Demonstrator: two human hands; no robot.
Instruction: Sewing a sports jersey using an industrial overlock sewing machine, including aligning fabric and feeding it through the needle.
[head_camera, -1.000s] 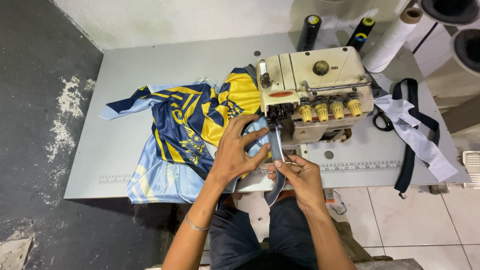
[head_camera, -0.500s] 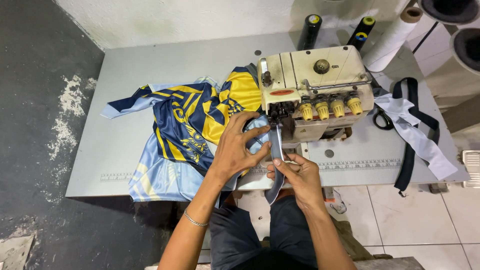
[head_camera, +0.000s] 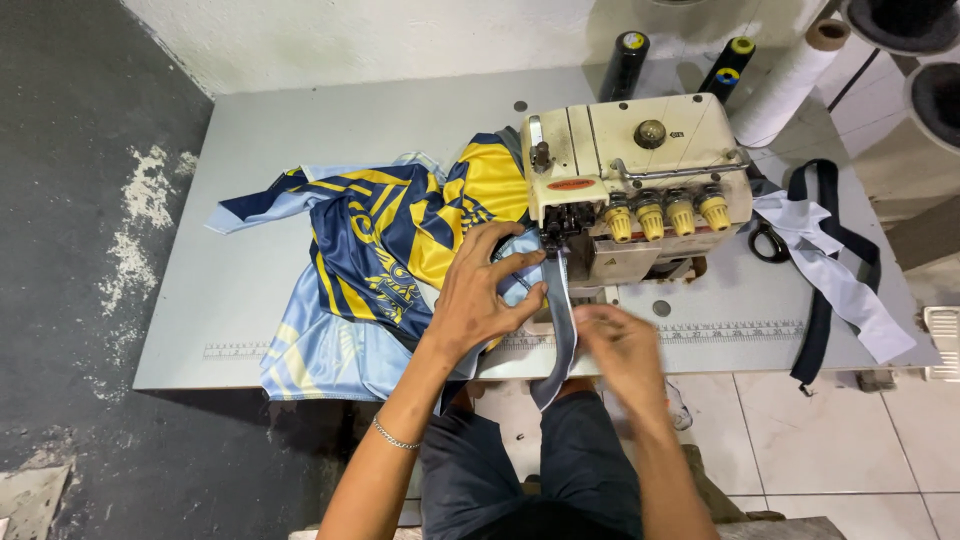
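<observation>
Hands at work on a grey metal sewing table (head_camera: 300, 160), seen from above by a head-worn camera. The left hand (head_camera: 480, 295) lies spread, palm down, on a blue, navy and yellow patterned sports jersey (head_camera: 390, 250), its fingers (head_camera: 505, 240) open and pressing the cloth flat rather than gripping it. Just past those fingertips stands a cream-coloured overlock sewing machine (head_camera: 630, 165) with four yellow tension knobs in a row along its front. A thin silver bracelet (head_camera: 393, 436) circles the left wrist.

The right hand (head_camera: 620, 345) sits just right of the left thumb, near the table's front edge. It is blurred, so whether its fingers pinch anything cannot be told. Between the two hands runs a narrow grey-blue fabric strip (head_camera: 562, 320), leading from under the machine's needle area, touching the left thumb side, and hanging off the table edge over the person's dark shorts (head_camera: 530, 460).

The jersey itself spreads to the left of the left hand, with a pale blue part draping over the front edge below the wrist.

Well right of the right hand, beyond the machine, lie white and navy fabric strips (head_camera: 830, 270) and black-handled scissors (head_camera: 765, 243). Behind the machine stand two dark thread cones (head_camera: 625, 65) and one white thread cone (head_camera: 790, 80).
</observation>
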